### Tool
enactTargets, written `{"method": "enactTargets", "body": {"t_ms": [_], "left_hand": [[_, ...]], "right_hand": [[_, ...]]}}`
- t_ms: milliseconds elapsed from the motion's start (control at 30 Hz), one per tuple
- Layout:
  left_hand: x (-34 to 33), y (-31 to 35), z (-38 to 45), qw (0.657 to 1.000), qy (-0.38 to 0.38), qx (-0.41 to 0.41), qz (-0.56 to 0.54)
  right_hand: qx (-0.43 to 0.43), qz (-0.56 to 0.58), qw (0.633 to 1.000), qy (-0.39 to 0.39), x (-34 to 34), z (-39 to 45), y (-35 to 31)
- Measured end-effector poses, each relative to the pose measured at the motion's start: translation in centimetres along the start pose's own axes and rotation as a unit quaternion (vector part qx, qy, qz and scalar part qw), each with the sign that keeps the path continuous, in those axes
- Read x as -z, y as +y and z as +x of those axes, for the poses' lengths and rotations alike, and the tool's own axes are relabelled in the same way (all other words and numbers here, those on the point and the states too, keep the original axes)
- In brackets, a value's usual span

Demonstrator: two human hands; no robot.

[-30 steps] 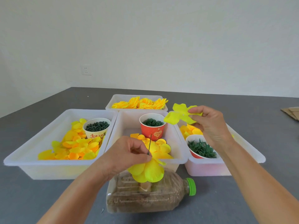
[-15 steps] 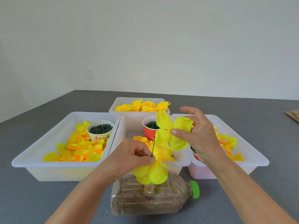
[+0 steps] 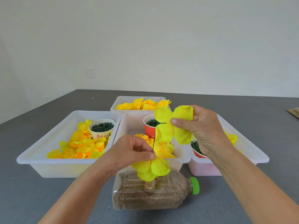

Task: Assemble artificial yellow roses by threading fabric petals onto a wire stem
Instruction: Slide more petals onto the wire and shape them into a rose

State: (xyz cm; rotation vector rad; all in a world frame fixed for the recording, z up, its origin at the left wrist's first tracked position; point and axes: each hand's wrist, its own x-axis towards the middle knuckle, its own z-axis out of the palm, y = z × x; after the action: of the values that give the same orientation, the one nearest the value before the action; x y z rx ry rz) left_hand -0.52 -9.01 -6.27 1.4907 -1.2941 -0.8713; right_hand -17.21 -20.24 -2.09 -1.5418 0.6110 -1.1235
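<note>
A thin dark wire stem stands upright with several yellow petals stacked on it, above a plastic bottle lying on its side. My left hand pinches the wire just above those petals. My right hand pinches a flat four-lobed yellow fabric petal piece at its centre, holding it upright just above and to the right of the wire tip.
Several white bins sit behind: the left bin holds loose petals and a white cup of green parts, the middle bin a red cup, the right bin petals, the far bin finished flowers.
My right hand brought the petal piece from over the right bin leftward and down toward the wire tip, turning it upright. The left hand kept its pinch on the wire.
</note>
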Motion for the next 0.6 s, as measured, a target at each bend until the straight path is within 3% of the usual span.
{"method": "enactTargets", "body": {"t_ms": [133,333,500,600], "left_hand": [[0.6,0.6,-0.3,1.000,0.003,0.005,-0.023],[1.2,2.4,-0.6,0.991,0.108,-0.057,-0.052],[-0.1,3.7,-0.5,0.982,0.115,-0.112,-0.095],[-0.2,3.6,-0.4,0.978,0.109,-0.116,-0.134]], "right_hand": [[-0.015,0.026,1.000,-0.008,-0.3,0.1,0.0],[-0.002,0.025,0.999,-0.040,-0.5,-0.3,-0.2],[0.036,0.062,0.993,-0.092,-1.2,-1.1,-0.5],[0.007,0.097,0.990,-0.103,-1.3,-1.1,-0.3]]}}
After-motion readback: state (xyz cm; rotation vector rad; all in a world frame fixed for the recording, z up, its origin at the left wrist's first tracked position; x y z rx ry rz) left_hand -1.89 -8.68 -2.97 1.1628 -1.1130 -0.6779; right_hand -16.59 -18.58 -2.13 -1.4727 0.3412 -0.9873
